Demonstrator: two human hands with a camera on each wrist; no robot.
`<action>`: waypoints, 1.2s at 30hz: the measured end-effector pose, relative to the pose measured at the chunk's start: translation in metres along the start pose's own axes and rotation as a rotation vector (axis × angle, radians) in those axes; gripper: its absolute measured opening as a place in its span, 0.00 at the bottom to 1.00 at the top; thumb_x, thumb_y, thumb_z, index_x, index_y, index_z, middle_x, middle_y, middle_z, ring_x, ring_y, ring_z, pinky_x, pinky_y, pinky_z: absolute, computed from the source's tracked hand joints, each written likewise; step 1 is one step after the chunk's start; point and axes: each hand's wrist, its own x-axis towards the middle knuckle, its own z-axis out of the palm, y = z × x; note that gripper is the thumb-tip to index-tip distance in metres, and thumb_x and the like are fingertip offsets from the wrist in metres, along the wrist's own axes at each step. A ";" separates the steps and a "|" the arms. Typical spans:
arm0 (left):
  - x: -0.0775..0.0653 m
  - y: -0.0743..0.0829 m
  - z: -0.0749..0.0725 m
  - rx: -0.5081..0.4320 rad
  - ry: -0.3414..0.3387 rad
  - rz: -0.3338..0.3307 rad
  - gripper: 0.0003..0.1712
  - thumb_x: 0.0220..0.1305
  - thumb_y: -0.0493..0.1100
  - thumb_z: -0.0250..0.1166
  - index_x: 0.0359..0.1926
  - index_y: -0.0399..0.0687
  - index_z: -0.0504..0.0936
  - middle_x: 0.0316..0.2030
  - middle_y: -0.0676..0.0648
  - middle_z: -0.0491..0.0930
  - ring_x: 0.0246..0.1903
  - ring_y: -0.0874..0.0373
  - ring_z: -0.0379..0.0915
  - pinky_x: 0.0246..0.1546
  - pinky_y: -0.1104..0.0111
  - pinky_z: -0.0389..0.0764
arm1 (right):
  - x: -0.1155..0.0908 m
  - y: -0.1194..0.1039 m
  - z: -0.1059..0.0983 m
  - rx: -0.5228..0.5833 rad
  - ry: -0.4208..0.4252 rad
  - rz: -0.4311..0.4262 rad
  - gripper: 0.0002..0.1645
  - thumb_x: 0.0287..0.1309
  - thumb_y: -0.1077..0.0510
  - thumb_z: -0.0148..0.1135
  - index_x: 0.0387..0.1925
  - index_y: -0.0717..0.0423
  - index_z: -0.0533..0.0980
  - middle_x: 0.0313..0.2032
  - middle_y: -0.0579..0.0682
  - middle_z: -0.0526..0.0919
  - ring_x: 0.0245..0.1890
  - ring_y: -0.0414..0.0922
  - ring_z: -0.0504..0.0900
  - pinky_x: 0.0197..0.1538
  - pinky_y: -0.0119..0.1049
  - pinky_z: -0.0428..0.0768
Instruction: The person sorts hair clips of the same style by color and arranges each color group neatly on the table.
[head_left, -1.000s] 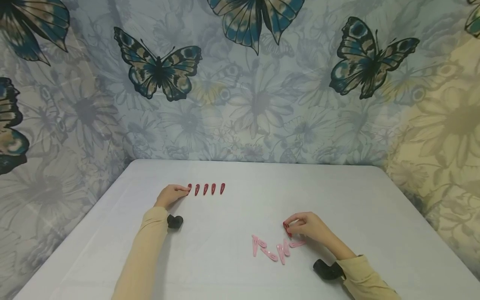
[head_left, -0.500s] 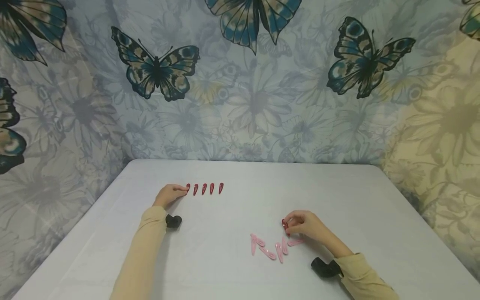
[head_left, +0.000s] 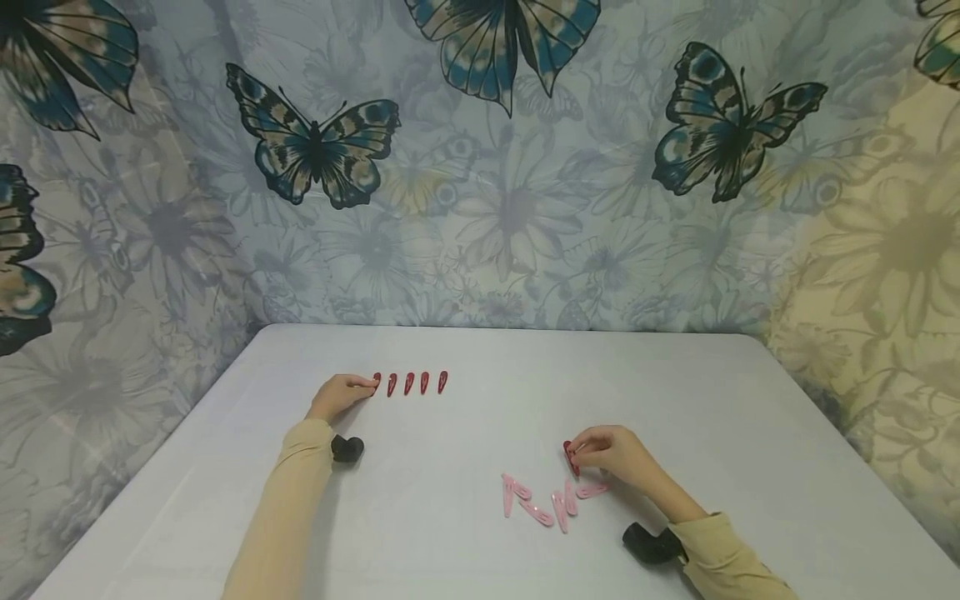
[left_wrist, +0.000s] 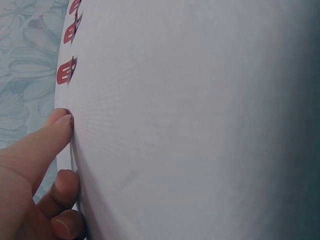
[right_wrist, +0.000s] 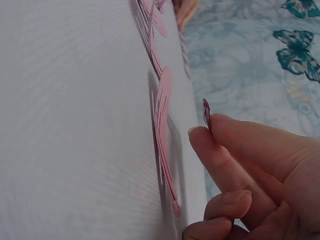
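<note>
On the left, my left hand (head_left: 336, 397) pinches the leftmost red snap hair clip (head_left: 377, 379) of a row at the far side of the table. In the left wrist view its fingertips mostly hide that clip, and other red clips (left_wrist: 65, 73) stretch away beyond them. My right hand (head_left: 618, 455) holds another red snap hair clip (head_left: 568, 452) between thumb and finger, raised over the table. Just below it lies a loose group of pink hair clips (head_left: 536, 512). One pink clip (right_wrist: 164, 107) sits close to the right fingers in the right wrist view.
A white-covered table (head_left: 450, 550) spreads under both hands. Its back edge meets a hanging cloth (head_left: 517, 225) printed with butterflies and flowers. Black wrist cameras (head_left: 652, 543) stick out beside both sleeves.
The red clip in my right hand has tilted a little between the fingers. My left hand stays at the end of the red row. The head view has shifted slightly.
</note>
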 end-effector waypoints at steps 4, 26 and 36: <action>-0.001 0.001 -0.001 0.013 -0.007 -0.002 0.16 0.56 0.44 0.63 0.42 0.38 0.82 0.48 0.36 0.74 0.52 0.39 0.63 0.51 0.51 0.60 | 0.000 0.000 0.001 -0.010 0.010 0.008 0.08 0.46 0.62 0.66 0.31 0.61 0.79 0.23 0.49 0.80 0.19 0.41 0.70 0.20 0.30 0.67; -0.001 0.001 -0.001 0.013 -0.002 0.012 0.15 0.56 0.42 0.63 0.43 0.37 0.81 0.49 0.35 0.73 0.52 0.40 0.63 0.51 0.52 0.60 | 0.008 -0.009 -0.001 0.060 0.004 0.057 0.17 0.45 0.60 0.68 0.38 0.64 0.79 0.27 0.52 0.81 0.26 0.43 0.74 0.24 0.32 0.67; 0.001 0.000 -0.002 0.001 0.001 -0.001 0.15 0.55 0.43 0.64 0.42 0.38 0.82 0.48 0.36 0.74 0.52 0.40 0.62 0.53 0.51 0.58 | 0.042 -0.018 -0.002 0.060 -0.003 0.095 0.20 0.45 0.57 0.68 0.41 0.60 0.79 0.29 0.50 0.82 0.35 0.44 0.77 0.40 0.41 0.70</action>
